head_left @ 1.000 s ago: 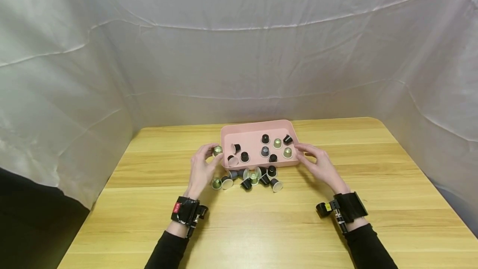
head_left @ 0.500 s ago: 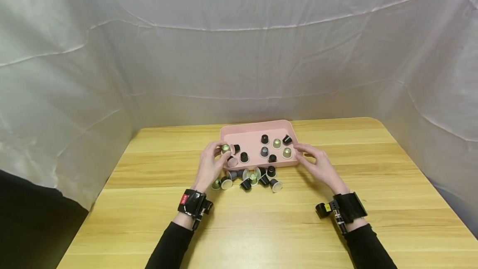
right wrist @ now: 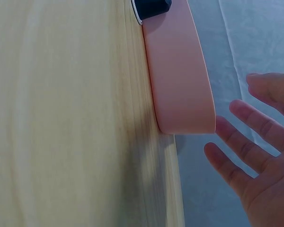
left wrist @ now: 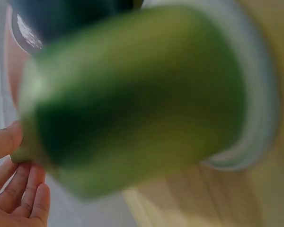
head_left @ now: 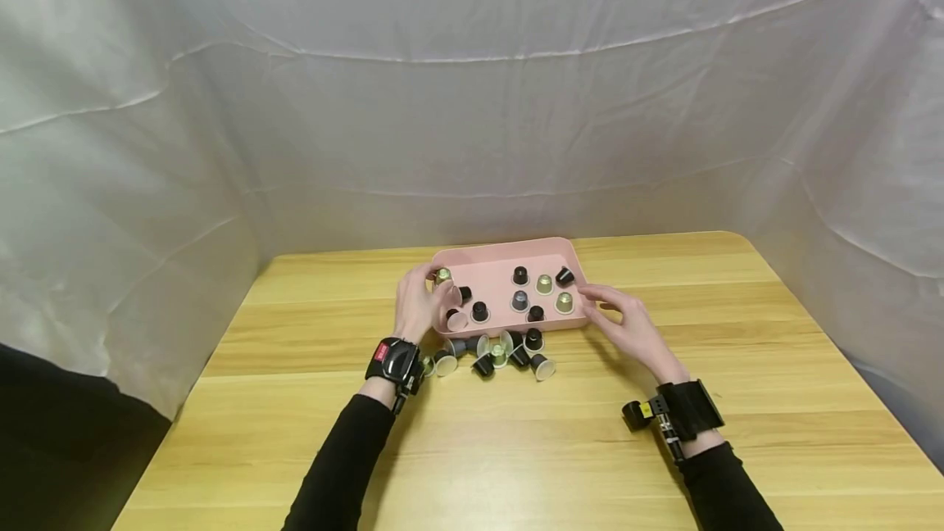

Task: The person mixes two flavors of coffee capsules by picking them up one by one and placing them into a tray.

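Observation:
My left hand [head_left: 416,301] pinches a light green coffee capsule [head_left: 443,275] between thumb and fingertips, over the left end of a pink tray [head_left: 490,265]. In the left wrist view, a blurred green capsule [left wrist: 142,99] on the table looms close to the camera and covers much of the scene; the held capsule shows only in part behind it. Black, grey and light green capsules stand or lie spread about inside the tray. My right hand [head_left: 627,322] has relaxed, spread fingers right at the tray's right end; in the right wrist view they reach the tray's corner.
Along the tray's front wall, several loose capsules lie on the wooden table, among them a black one [head_left: 483,365], a green one [head_left: 498,354] and a tipped one with a pale lid [head_left: 543,367]. Pale cloth [head_left: 472,121] hangs behind the table and at its sides.
My left hand has moved right and away from me, carrying the green capsule from outside the tray's left edge to over its left end. The right hand has stayed in place.

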A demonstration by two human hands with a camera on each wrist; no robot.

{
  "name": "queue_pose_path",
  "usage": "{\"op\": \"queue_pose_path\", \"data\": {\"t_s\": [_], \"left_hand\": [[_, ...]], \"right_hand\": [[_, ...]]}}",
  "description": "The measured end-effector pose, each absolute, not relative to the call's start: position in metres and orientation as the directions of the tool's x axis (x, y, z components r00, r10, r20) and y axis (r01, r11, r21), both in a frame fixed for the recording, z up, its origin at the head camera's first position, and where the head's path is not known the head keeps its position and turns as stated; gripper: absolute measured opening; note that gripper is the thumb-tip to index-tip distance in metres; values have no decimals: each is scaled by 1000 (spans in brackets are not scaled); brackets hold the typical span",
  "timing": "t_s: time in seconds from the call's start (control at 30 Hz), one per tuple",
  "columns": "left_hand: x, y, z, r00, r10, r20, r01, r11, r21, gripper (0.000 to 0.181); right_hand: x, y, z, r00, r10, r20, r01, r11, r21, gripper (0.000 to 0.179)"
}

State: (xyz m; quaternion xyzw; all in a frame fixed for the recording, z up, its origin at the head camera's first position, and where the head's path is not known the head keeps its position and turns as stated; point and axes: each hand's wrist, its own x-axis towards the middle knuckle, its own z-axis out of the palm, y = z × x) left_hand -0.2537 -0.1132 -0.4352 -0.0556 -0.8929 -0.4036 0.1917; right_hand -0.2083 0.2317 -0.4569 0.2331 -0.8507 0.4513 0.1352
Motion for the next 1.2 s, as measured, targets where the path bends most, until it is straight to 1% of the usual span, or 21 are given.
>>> {"op": "queue_pose_path", "data": {"t_s": [0.27, 0.4, 0.57, 0.67, 0.9, 1.07, 1.2], "left_hand": [[-275, -104, -438, -938, -67, 339, 187, 725, 663, 30], [-277, -101, -439, -937, -70, 342, 173, 757, 630, 30], [-274, -101, -439, -929, -48, 367, 187, 795, 577, 38], [-268, -105, -438, -929, -41, 367, 195, 790, 581, 39], [-245, -118, -431, -932, -42, 360, 217, 731, 646, 35], [-225, -127, -428, -944, -56, 326, 199, 691, 695, 37], [-211, -134, -427, -944, -74, 323, 196, 661, 724, 38]], "right_hand": [[-209, 232, -458, -858, -274, 434, -513, 487, -707, 36], [-209, 232, -458, -862, -272, 428, -507, 495, -706, 36], [-209, 233, -458, -867, -269, 419, -498, 497, -711, 35], [-209, 233, -458, -863, -265, 430, -505, 495, -707, 35], [-210, 230, -456, -849, -234, 475, -523, 504, -687, 32], [-207, 225, -451, -812, -266, 519, -577, 499, -647, 25], [-206, 221, -448, -786, -313, 533, -616, 472, -630, 19]]}}
